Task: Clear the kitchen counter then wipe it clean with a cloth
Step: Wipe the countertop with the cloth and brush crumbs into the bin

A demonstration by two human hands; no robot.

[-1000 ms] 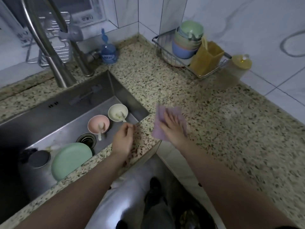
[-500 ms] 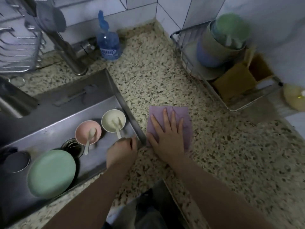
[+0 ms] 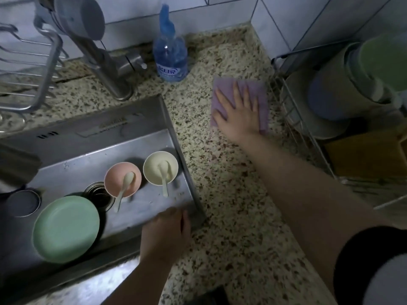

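Note:
A purple cloth (image 3: 262,93) lies flat on the speckled stone counter (image 3: 231,194), near the back corner. My right hand (image 3: 239,113) presses on it with straight, spread fingers. My left hand (image 3: 165,234) rests at the front right corner of the steel sink (image 3: 132,137), its fingers curled over the sink rim. In the sink stand a pink bowl (image 3: 115,176) and a cream bowl (image 3: 153,166), each with a spoon, and a green plate (image 3: 66,230).
A blue spray bottle (image 3: 170,53) stands on the counter behind the sink, just left of the cloth. A wire dish rack (image 3: 284,100) with stacked bowls sits right of the cloth. The faucet (image 3: 105,62) rises behind the sink.
My right hand has slid the cloth away from the counter's front edge toward the back corner by the bottle and rack. My left hand has stayed at the sink's rim.

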